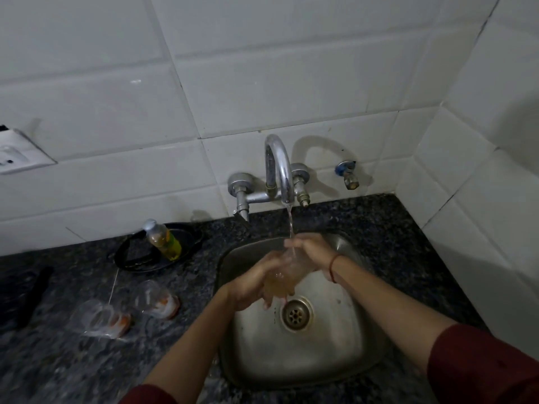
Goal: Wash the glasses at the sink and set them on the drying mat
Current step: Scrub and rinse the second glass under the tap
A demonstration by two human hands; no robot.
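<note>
Amber-tinted glass (284, 277) held over the steel sink (335, 360) beneath the running tap (280, 170): the left hand (250, 290) grips it from 8 o'clock, the right hand (312, 249) curls over its rim at 1 o'clock.

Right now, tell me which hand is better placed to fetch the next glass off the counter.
Left, probably. The nearest counter glass sits left of the sink, on the left hand's side; the right hand would have to cross the held glass.
</note>
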